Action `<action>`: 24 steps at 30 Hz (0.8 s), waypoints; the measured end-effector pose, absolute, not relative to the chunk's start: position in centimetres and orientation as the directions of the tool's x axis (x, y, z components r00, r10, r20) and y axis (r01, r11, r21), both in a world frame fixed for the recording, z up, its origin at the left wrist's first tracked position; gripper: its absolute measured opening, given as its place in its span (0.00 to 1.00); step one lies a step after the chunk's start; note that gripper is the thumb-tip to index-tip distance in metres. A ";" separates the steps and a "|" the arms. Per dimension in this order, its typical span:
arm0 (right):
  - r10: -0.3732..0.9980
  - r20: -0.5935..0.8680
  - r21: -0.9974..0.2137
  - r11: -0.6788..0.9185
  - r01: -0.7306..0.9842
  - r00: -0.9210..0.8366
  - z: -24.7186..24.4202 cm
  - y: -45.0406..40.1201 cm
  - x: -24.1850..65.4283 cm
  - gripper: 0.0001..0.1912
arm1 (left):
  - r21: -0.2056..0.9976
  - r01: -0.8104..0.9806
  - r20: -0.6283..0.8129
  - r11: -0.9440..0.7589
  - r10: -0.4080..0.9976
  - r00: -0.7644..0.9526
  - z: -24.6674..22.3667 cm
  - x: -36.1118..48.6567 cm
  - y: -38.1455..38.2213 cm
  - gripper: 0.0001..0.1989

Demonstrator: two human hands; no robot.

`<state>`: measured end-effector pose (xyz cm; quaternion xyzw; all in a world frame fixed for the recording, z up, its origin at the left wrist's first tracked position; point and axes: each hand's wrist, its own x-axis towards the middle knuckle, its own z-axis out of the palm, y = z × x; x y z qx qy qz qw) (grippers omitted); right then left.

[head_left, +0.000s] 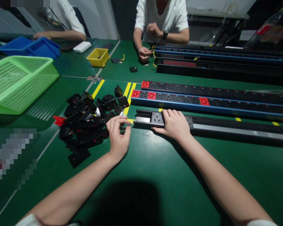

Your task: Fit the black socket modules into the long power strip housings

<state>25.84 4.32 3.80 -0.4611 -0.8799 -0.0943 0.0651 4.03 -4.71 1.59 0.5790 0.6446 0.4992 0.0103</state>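
My right hand (176,125) lies across a black power strip housing (226,127), thumb along its near side and fingers over its top and far side. A black socket module (157,118) sits in the channel just left of this hand, and part of another shows to its right. The channel's left end is open, with a bare metallic floor. My left hand (119,136) is beside that end, at the right edge of a heap of black socket modules (85,121). Its fingers are curved, with a gap to the thumb, and nothing shows between them.
Behind the housing lie two filled power strips (179,103) with red sockets. A green basket (23,103), blue bins (28,47) and a yellow bin (97,58) stand left. Across the green table, a co-worker's hand (145,54) touches wires at further strips; another person sits far left.
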 end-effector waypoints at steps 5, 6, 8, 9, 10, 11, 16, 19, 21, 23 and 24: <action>0.797 0.199 0.101 0.562 0.821 -0.570 3.8 4.6 25.9 0.41 | 0.594 0.773 0.562 -0.221 0.802 -0.202 1.6 4.5 -5.6 0.08; 0.798 0.196 0.097 0.562 0.821 -0.570 3.8 4.5 25.9 0.41 | 0.592 0.776 0.558 -0.217 0.805 -0.201 1.6 4.6 -5.7 0.08; 0.800 0.185 0.089 0.565 0.820 -0.571 4.0 4.2 25.9 0.41 | 0.601 0.774 0.534 -0.198 0.820 -0.205 1.6 4.5 -5.8 0.08; 0.800 0.179 0.085 0.567 0.820 -0.572 4.0 4.0 26.0 0.41 | 0.609 0.770 0.521 -0.189 0.828 -0.209 1.5 4.5 -5.8 0.08; 0.800 0.174 0.082 0.569 0.818 -0.574 4.1 3.7 26.0 0.40 | 0.617 0.765 0.509 -0.182 0.834 -0.212 1.5 4.5 -5.7 0.07; 0.799 0.170 0.078 0.572 0.816 -0.576 4.2 3.5 26.0 0.40 | 0.624 0.761 0.501 -0.178 0.838 -0.215 1.5 4.5 -5.7 0.07; 0.797 0.161 0.072 0.579 0.812 -0.582 4.4 2.8 26.1 0.41 | 0.656 0.733 0.474 -0.181 0.854 -0.213 1.5 4.2 -5.2 0.07; 0.801 0.157 0.079 0.573 0.815 -0.578 4.3 2.7 26.1 0.41 | 0.690 0.697 0.465 -0.196 0.858 -0.219 1.5 4.0 -4.8 0.05; 0.804 0.156 0.085 0.567 0.819 -0.573 4.3 2.7 26.1 0.41 | 0.704 0.685 0.457 -0.187 0.858 -0.235 1.6 3.8 -4.7 0.06; 0.806 0.158 0.089 0.564 0.821 -0.570 4.2 2.7 26.1 0.42 | 0.716 0.676 0.446 -0.176 0.860 -0.248 1.5 3.7 -4.6 0.06; 0.806 0.161 0.091 0.562 0.822 -0.569 4.2 2.6 26.1 0.42 | 0.722 0.669 0.442 -0.174 0.861 -0.253 1.5 3.6 -4.6 0.07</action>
